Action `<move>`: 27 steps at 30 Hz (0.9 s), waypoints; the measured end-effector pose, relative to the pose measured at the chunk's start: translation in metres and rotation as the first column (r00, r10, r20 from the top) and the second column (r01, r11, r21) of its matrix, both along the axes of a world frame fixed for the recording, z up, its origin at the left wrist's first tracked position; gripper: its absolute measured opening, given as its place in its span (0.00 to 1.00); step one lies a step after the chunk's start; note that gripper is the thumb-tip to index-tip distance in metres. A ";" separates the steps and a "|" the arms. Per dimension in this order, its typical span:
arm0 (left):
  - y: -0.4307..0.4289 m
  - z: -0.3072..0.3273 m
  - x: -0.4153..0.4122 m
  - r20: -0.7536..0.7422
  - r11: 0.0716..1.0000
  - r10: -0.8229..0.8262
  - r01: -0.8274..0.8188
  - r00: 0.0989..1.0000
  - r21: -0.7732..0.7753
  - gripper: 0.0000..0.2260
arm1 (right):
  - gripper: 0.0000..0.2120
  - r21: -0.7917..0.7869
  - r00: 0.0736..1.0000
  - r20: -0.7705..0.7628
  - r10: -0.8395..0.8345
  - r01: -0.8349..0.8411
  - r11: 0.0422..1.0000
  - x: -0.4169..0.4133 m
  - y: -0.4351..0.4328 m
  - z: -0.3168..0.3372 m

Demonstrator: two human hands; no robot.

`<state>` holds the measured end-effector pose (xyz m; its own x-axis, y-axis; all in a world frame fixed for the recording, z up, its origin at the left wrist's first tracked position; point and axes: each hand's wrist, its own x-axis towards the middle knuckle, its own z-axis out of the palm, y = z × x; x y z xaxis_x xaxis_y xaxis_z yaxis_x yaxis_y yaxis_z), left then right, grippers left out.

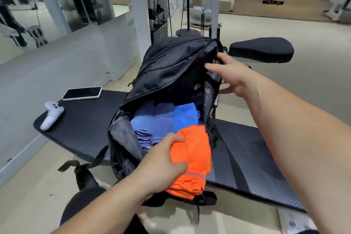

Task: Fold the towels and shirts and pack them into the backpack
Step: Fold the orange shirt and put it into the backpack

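A black backpack [171,70] lies open on a black padded bench [245,157]. Inside it lie folded light-blue towels [152,121] and a brighter blue folded piece [185,118], side by side. My left hand [163,165] grips a folded orange shirt [195,159] at the bag's near opening, partly inside. My right hand [230,76] holds the right edge of the bag's opened flap, fingers curled round the rim and lifting it.
A white phone [82,93] and a white game controller [50,116] lie on the bench's left end. A black pad [262,49] sits behind the bag at the right. White gym machine posts [138,11] stand behind, with grey floor around.
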<state>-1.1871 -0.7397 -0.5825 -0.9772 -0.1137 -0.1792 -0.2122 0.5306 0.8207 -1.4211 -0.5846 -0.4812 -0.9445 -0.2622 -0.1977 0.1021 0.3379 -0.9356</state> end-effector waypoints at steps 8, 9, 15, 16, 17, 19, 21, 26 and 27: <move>-0.030 0.036 -0.048 -0.016 0.960 0.168 -0.160 0.986 0.228 0.29 | 0.35 0.037 0.997 -0.024 0.068 -0.067 0.997 -0.004 0.017 0.005; -0.032 0.035 -0.059 -0.049 0.956 0.216 -0.201 0.975 0.214 0.29 | 0.35 0.040 0.997 -0.030 0.071 -0.070 0.997 -0.004 0.017 0.005; -0.027 0.015 -0.121 -0.009 0.869 0.344 -0.315 0.939 0.382 0.35 | 0.37 0.049 0.994 -0.052 0.101 -0.099 0.994 -0.003 0.020 0.002; -0.022 0.009 -0.127 0.012 0.860 0.313 -0.289 0.950 0.422 0.36 | 0.38 0.043 0.993 -0.051 0.108 -0.106 0.993 -0.003 0.021 0.001; -0.018 0.002 -0.131 0.009 0.879 0.268 -0.248 0.963 0.407 0.34 | 0.38 0.037 0.992 -0.052 0.115 -0.113 0.993 -0.003 0.023 0.000; -0.018 -0.006 -0.136 -0.044 0.994 0.101 -0.099 0.994 0.048 0.32 | 0.40 0.031 0.989 -0.063 0.131 -0.130 0.991 -0.004 0.025 -0.002; -0.021 -0.005 -0.137 -0.013 0.838 -0.154 0.123 0.988 -0.531 0.34 | 0.43 0.039 0.984 -0.083 0.160 -0.157 0.987 -0.004 0.028 -0.006; -0.027 0.014 -0.134 -0.049 0.233 -0.385 0.045 0.922 -0.971 0.32 | 0.49 0.050 0.969 -0.125 0.213 -0.208 0.977 -0.006 0.034 -0.014; -0.029 0.011 -0.134 -0.056 0.222 -0.472 0.056 0.880 -0.973 0.33 | 0.49 0.044 0.968 -0.126 0.216 -0.212 0.976 -0.007 0.034 -0.015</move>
<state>-1.3214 -0.7690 -0.5713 -0.9508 0.2829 0.1261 0.2304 0.9181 -0.3225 -1.4278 -0.5502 -0.4963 -0.8853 -0.4566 -0.0885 -0.0969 0.3672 -0.9251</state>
